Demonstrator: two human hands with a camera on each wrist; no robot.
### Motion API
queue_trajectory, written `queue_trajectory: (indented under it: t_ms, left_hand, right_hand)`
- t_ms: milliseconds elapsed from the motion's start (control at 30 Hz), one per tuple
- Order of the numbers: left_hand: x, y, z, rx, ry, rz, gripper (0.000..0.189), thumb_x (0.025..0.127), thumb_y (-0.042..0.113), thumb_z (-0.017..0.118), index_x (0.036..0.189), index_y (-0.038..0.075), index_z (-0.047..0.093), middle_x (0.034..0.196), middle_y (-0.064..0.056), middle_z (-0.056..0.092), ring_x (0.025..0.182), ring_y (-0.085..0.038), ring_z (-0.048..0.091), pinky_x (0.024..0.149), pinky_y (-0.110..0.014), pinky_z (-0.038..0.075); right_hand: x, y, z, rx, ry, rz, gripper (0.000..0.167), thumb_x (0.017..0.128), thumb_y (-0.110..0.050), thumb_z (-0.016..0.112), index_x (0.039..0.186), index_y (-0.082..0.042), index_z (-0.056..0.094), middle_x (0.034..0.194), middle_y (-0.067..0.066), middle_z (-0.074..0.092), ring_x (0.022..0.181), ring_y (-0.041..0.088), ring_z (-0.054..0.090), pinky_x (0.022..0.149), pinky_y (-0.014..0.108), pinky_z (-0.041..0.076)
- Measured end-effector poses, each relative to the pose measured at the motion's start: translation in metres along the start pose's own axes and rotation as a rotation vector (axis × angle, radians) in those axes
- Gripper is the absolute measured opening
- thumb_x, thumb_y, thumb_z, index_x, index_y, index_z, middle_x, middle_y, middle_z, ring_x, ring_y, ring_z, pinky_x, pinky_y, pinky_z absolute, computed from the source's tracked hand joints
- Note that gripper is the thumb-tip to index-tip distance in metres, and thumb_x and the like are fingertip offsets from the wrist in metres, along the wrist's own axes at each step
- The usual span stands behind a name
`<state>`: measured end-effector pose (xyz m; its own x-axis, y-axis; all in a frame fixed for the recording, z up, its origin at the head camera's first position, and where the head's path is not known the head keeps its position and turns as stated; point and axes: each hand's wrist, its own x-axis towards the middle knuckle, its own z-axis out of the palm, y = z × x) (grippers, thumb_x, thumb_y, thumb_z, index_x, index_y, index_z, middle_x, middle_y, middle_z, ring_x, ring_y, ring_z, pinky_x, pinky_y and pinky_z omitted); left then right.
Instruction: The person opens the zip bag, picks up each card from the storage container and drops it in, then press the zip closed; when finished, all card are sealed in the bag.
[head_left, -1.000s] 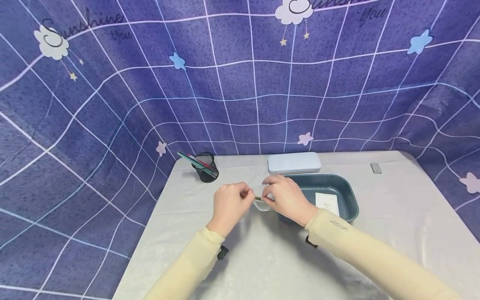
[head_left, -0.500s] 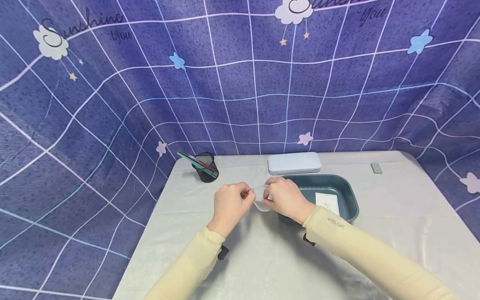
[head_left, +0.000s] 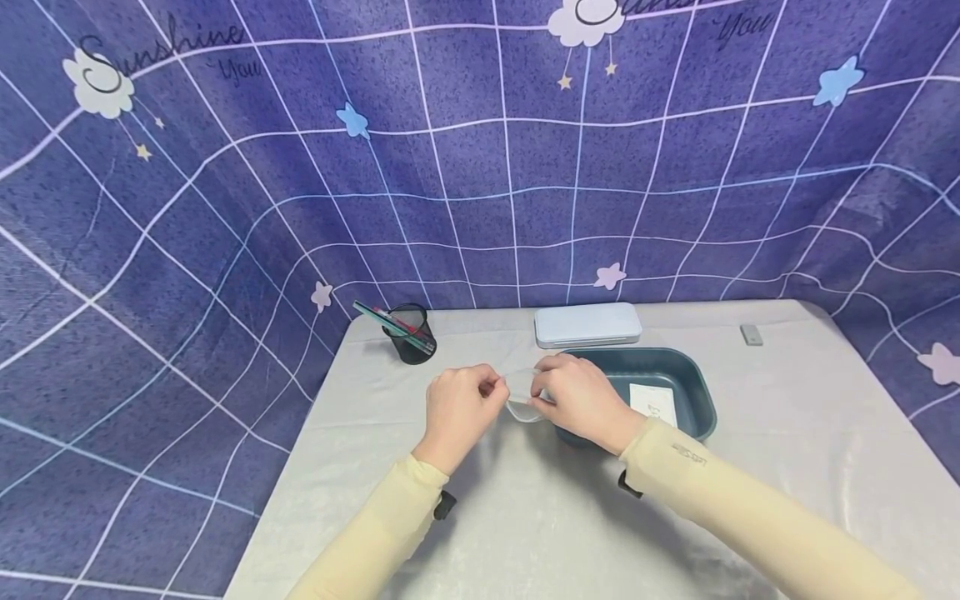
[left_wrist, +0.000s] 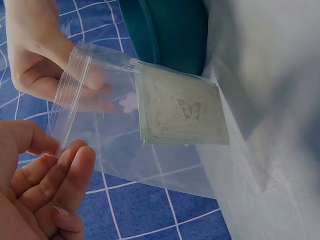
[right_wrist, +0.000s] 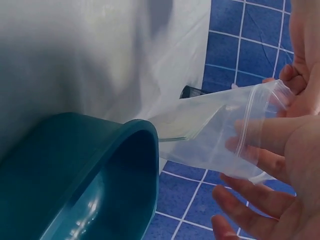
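Note:
Between the two hands hangs a clear zip bag, its zip strip toward the hands. In the left wrist view a small stack of pale cards shows inside the bag, the front one printed with a butterfly. My left hand pinches one corner of the bag's mouth between thumb and finger. At the other side my right hand holds the mouth near the zip; in the right wrist view its thumb and a finger show through the plastic, other fingers spread below. Whether the zip is closed I cannot tell.
A dark teal basin stands beside the right hand, with a white printed packet in it. Behind it lies a pale blue case. A black mesh pen holder is at back left, a small grey object at back right.
My right hand has shifted slightly right along the bag's mouth. The brownish strip seen between the hands earlier no longer shows, and more clear plastic is visible. The left hand stays in place.

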<state>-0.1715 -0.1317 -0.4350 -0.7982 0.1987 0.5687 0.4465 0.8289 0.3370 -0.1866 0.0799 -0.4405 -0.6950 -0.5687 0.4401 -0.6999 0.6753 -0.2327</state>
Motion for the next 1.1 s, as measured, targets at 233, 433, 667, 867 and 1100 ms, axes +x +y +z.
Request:
queue_trajectory:
  t_ms: [233,433,667,867,1100]
  left_hand:
    - [-0.001,-0.002,0.001,0.001,0.006,0.002,0.012,0.082,0.021,0.072,0.071,0.023,0.076,0.062,0.015,0.066,0.054,-0.008,0.060,0.053,-0.034,0.046]
    - [-0.001,-0.001,0.001,-0.006,0.004,-0.008,0.012,0.082,0.021,0.072,0.071,0.023,0.076,0.063,0.016,0.067,0.056,-0.008,0.061,0.054,-0.035,0.047]
    - [0.000,-0.001,0.002,-0.016,0.005,-0.008,0.013,0.081,0.020,0.071,0.069,0.023,0.075,0.063,0.015,0.067,0.057,-0.008,0.062,0.055,-0.034,0.047]
    - [-0.001,-0.001,0.001,-0.019,0.002,-0.009,0.013,0.081,0.018,0.071,0.069,0.022,0.075,0.063,0.015,0.067,0.056,-0.007,0.061,0.055,-0.034,0.047]
    - [0.000,0.001,0.000,-0.014,0.010,0.003,0.014,0.081,0.018,0.070,0.068,0.023,0.074,0.061,0.015,0.064,0.054,-0.009,0.059,0.052,-0.035,0.045]
  right_hand:
    - [-0.009,0.002,-0.013,0.028,0.020,-0.002,0.004,0.085,-0.014,0.082,0.086,-0.016,0.079,0.105,0.001,0.074,0.100,0.024,0.069,0.086,0.043,0.055]
    - [-0.017,0.002,-0.029,0.018,0.055,0.009,0.002,0.088,-0.017,0.079,0.090,-0.018,0.079,0.097,-0.007,0.071,0.089,0.018,0.068,0.078,0.040,0.056]
    - [-0.026,0.011,-0.046,0.000,0.096,0.066,0.007,0.086,-0.016,0.080,0.091,-0.021,0.078,0.085,-0.014,0.069,0.073,0.010,0.065,0.063,0.040,0.054]
    - [-0.034,0.027,-0.053,-0.027,0.083,0.105,0.008,0.087,-0.015,0.077,0.091,-0.022,0.078,0.083,-0.015,0.069,0.069,0.007,0.062,0.060,0.041,0.053]
    - [-0.044,0.061,-0.052,-0.074,0.024,0.156,0.007,0.086,-0.013,0.076,0.089,-0.020,0.077,0.081,-0.011,0.069,0.070,0.013,0.065,0.061,0.045,0.053]
